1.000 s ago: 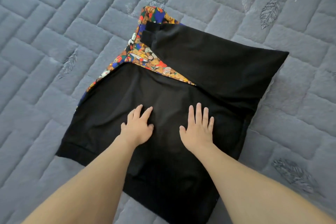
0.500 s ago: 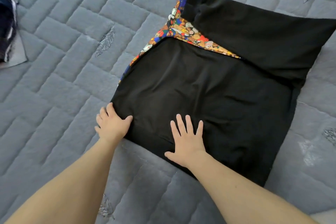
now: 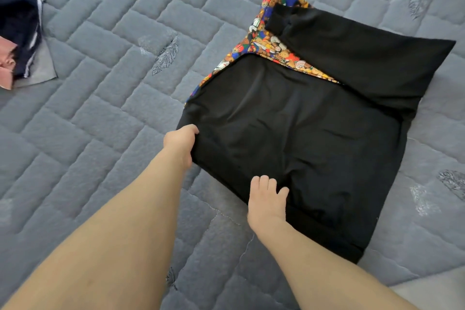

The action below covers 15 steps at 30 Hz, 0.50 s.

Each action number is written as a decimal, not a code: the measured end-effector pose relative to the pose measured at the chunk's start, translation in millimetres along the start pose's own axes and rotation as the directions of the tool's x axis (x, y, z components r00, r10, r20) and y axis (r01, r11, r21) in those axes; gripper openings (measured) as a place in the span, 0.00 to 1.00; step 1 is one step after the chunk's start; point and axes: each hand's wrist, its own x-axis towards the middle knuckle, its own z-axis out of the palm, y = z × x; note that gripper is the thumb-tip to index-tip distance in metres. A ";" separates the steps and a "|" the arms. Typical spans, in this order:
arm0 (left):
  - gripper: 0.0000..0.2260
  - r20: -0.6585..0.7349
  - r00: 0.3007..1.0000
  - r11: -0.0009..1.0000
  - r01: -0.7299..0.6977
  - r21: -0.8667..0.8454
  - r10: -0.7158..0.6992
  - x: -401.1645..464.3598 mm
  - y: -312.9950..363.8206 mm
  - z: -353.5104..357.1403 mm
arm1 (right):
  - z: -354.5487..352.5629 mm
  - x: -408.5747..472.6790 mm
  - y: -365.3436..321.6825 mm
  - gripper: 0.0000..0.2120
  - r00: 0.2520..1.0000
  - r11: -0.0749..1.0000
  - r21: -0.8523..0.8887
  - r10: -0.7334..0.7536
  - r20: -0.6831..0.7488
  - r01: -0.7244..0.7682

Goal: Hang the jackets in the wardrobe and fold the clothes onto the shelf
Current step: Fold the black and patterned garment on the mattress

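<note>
A: Two hands, entered nearest first. Right hand (image 3: 267,199): at the near hem of the black jacket (image 3: 297,148), fingers (image 3: 264,181) curled down onto the cloth at the edge. Whether they pinch the hem or only press on it, I cannot tell.

B: And the other?

A: Left hand (image 3: 181,143): at the jacket's near left corner, fingers tucked under the edge, thumb on top, gripping the fabric. The corner is slightly raised there.

B: Item held: location?

A: One black jacket, partly folded, lying flat on the grey quilted bed cover (image 3: 105,98), right of centre. Both bare forearms reach to it from the near edge of the view.

B: Condition of the far part?

A: One black sleeve (image 3: 352,55) folded across the top, cuff pointing left. Beneath it, one band of bright lining (image 3: 266,43) printed with small figures in orange, blue and red, showing along the left edge and out past the cuff.

B: Anything further out?

A: One pile of other clothes (image 3: 17,33), far left, well apart from the jacket: dark navy cloth with a white stripe, a grey piece underneath, a pink bit at the edge. Cut off by the frame.
</note>
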 end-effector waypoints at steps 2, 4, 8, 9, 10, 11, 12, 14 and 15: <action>0.18 0.057 0.997 0.999 0.049 -0.022 -0.047 -10.6 13.7 10.6 | -9.2 2.3 11.8 0.24 0.993 0.987 0.133 0.079 0.086 -0.090; 0.17 0.077 0.994 0.997 0.078 -0.015 -0.077 -19.8 25.5 26.5 | -25.2 13.1 36.0 0.21 0.954 0.942 0.252 0.159 0.256 -0.224; 0.18 0.026 0.995 0.991 0.099 -0.089 -0.097 -37.1 53.3 69.3 | -72.8 43.2 105.1 0.15 0.912 0.845 0.387 0.248 0.326 -0.368; 0.20 0.000 0.995 0.988 0.101 -0.116 -0.102 -41.0 61.5 81.1 | -86.2 49.5 120.6 0.15 0.915 0.841 0.391 0.264 0.306 -0.374; 0.23 -0.027 0.994 0.985 0.097 -0.140 -0.102 -44.7 70.3 93.5 | -98.6 56.1 134.4 0.14 0.917 0.836 0.398 0.280 0.285 -0.379; 0.26 -0.056 0.994 0.984 0.084 -0.159 -0.094 -49.0 78.8 106.1 | -109.6 62.7 147.2 0.13 0.918 0.830 0.407 0.291 0.269 -0.382; 0.28 -0.080 0.994 0.983 0.063 -0.171 -0.078 -53.0 88.7 118.4 | -119.9 69.3 159.3 0.11 0.922 0.828 0.414 0.295 0.249 -0.377; 0.32 -0.087 0.995 0.986 0.023 -0.166 -0.038 -57.5 109.0 142.9 | -138.8 83.5 181.5 0.08 0.933 0.838 0.412 0.302 0.194 -0.358; 0.34 -0.069 0.997 0.987 0.015 -0.163 -0.027 -58.4 120.2 155.1 | -148.7 91.3 192.4 0.08 0.938 0.848 0.401 0.308 0.157 -0.345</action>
